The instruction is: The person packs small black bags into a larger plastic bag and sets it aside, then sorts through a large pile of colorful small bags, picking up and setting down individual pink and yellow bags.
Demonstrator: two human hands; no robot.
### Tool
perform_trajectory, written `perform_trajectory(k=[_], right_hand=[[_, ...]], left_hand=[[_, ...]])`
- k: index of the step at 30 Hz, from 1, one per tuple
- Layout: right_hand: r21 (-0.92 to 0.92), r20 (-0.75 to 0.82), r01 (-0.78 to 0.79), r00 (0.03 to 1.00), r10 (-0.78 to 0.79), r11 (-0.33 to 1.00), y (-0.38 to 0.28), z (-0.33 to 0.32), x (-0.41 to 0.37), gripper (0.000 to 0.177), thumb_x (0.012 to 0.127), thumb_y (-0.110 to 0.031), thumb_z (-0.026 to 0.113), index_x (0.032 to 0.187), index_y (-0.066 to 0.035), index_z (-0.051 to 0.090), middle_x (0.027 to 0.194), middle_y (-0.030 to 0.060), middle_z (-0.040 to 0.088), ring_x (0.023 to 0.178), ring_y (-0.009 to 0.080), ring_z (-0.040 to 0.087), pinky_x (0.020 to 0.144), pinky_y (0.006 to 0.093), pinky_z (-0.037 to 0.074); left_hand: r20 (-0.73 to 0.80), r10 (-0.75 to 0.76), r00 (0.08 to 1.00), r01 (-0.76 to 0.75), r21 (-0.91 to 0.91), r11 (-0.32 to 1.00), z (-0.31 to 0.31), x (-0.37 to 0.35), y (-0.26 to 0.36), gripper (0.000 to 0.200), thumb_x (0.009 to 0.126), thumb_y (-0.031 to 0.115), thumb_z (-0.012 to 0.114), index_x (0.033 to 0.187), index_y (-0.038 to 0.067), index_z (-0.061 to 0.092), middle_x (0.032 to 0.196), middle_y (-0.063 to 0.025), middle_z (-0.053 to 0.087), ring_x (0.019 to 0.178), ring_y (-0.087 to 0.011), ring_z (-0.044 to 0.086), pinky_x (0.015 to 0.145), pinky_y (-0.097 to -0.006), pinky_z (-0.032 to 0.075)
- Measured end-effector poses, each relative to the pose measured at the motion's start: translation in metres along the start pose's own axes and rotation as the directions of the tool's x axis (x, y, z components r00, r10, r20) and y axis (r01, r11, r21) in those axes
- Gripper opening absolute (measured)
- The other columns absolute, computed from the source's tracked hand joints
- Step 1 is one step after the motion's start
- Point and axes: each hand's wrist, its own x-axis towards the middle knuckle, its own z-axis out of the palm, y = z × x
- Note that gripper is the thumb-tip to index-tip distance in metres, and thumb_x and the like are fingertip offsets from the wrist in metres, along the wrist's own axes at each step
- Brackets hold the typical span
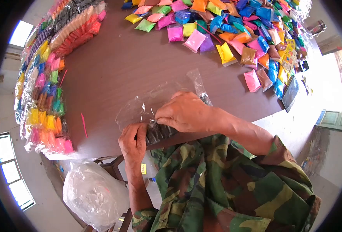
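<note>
Head view. 2 hands work at the near edge of the table, where a clear bag lies flat with its closed end pointing to the far right. A row of dark packets sits at the bag's near end, overhanging the table edge.

Risks, as judged from this position:
1. The dark packets rest half off the edge. If either grip loosens, they could tip and fall toward the white sack below.
2. The film is thin and crumpled. A hard pull by the right hand could stretch or tear it at the mouth.
3. The row could buckle and jam at the mouth if it is pressed from 1 end only.
4. The loose coloured packets at the far right and the bagged rows at the left lie well apart from the hands, so disturbance there seems unlikely. The pink strip lies just left of the bag.

Hand pose: the left hand comes up from below the edge, wrist bent, fingers curled closed around the left end of the dark packets. The right hand reaches in from the right, palm down and knuckles raised. Its fingertips are pressed together, pinching the film against the row.
</note>
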Motion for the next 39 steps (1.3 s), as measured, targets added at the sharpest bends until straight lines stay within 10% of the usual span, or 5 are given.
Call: perform_trajectory(k=[8, 11, 15, 30, 39], right_hand=[[0.013, -0.02, -0.046, 0.999, 0.046, 0.999, -0.001, -0.004, 0.0, 0.026, 0.1, -0.036, 0.067, 0.1, -0.012, 0.075, 0.092, 0.014, 0.077, 0.094, 0.0406, 0.073, 0.089, 0.0538, 0.056], [-0.046, -0.26, 0.085, 0.961, -0.094, 0.995, 0.0, -0.022, -0.012, 0.028, 0.098, -0.036, 0.07, 0.109, -0.011, 0.075, 0.105, 0.0123, 0.077, 0.104, 0.038, 0.072, 0.092, 0.0518, 0.056], [-0.006, -0.196, -0.098, 0.976, 0.095, 0.995, 0.013, -0.059, -0.044, 0.034, 0.094, -0.032, 0.074, 0.121, -0.01, 0.075, 0.119, 0.0121, 0.075, 0.115, 0.0364, 0.07, 0.1, 0.0514, 0.054], [0.193, -0.005, -0.137, 0.99, 0.141, 0.971, 0.038, -0.052, -0.056, 0.021, 0.099, -0.025, 0.073, 0.111, -0.008, 0.076, 0.105, 0.0164, 0.076, 0.102, 0.04, 0.072, 0.09, 0.051, 0.055], [0.14, -0.209, -0.069, 0.973, 0.098, 0.988, 0.034, -0.055, -0.068, 0.027, 0.098, -0.019, 0.074, 0.121, -0.007, 0.075, 0.106, 0.0169, 0.077, 0.099, 0.0401, 0.073, 0.085, 0.0481, 0.057]], left_hand=[[0.009, -0.017, 1.0, 0.017, 0.022, 1.0, -0.002, 0.004, 0.006, 0.006, 0.099, 0.007, 0.075, 0.098, 0.001, 0.075, 0.086, -0.0151, 0.073, 0.076, -0.0329, 0.068, 0.071, -0.0413, 0.053], [0.014, -0.039, 0.999, 0.039, 0.002, 0.999, -0.001, 0.003, 0.007, 0.007, 0.099, 0.008, 0.075, 0.099, 0.001, 0.075, 0.086, -0.0154, 0.073, 0.076, -0.0323, 0.069, 0.071, -0.0406, 0.053], [0.031, -0.061, 0.998, 0.06, 0.023, 0.998, -0.004, 0.002, 0.006, 0.011, 0.101, 0.011, 0.074, 0.1, 0.0, 0.075, 0.086, -0.0158, 0.073, 0.076, -0.0302, 0.069, 0.073, -0.0392, 0.054], [0.043, -0.062, 0.997, 0.062, 0.009, 0.998, -0.003, 0.001, 0.001, 0.016, 0.103, 0.016, 0.074, 0.1, 0.0, 0.074, 0.086, -0.0149, 0.072, 0.077, -0.0285, 0.069, 0.072, -0.0383, 0.053], [0.037, -0.031, 0.999, 0.03, 0.016, 0.999, -0.003, 0.002, 0.002, 0.015, 0.103, 0.015, 0.073, 0.1, 0.001, 0.074, 0.087, -0.0145, 0.072, 0.077, -0.0297, 0.069, 0.073, -0.0389, 0.053]])
